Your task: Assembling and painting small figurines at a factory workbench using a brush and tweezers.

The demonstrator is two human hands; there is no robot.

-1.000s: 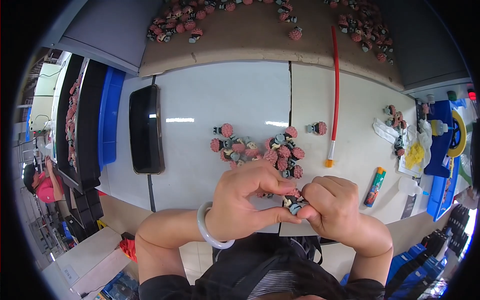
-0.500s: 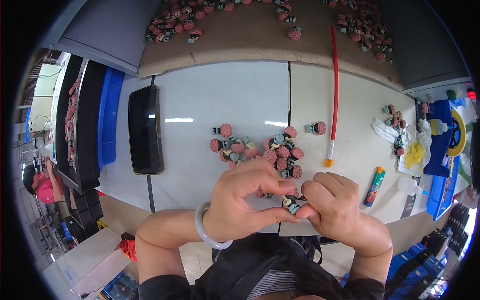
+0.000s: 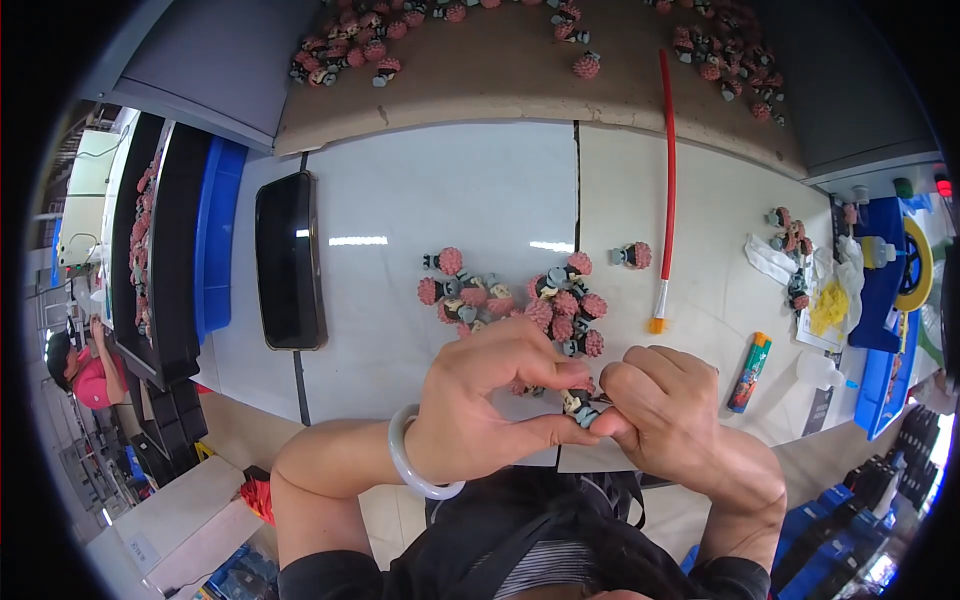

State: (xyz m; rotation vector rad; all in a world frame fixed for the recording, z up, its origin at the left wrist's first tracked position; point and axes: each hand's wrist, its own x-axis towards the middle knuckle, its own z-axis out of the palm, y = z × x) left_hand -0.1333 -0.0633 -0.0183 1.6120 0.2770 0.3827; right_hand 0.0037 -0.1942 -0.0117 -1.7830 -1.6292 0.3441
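Observation:
A small figurine (image 3: pixel 579 404) with pink bumpy hair and a grey-blue base is pinched between the thumb and fingers of my left hand (image 3: pixel 478 390). A pale bangle circles that wrist. Close against the figurine's right side, my right hand (image 3: pixel 662 402) is closed, its thumb tip and curled forefinger at the figurine. A short dark sliver shows between them, too small to name; what the fist holds is hidden. Just beyond my hands lies a loose group of similar pink-haired figurines (image 3: pixel 563 302), partly covered by my left hand. One single figurine (image 3: pixel 633 255) rests apart to their right.
A phone (image 3: pixel 290 260) lies at left. To the right are a red-handled brush (image 3: pixel 669 180), a green-and-orange tube-shaped item (image 3: pixel 749 373) and a white squeeze bottle (image 3: pixel 820 373). More figurines (image 3: pixel 725 65) sit on the brown shelf (image 3: pixel 480 85) at the back. A person (image 3: pixel 92 370) works far left.
The figurine has tilted very slightly between my fingers. Both hands stay almost where they were, and the things on the table have not moved.

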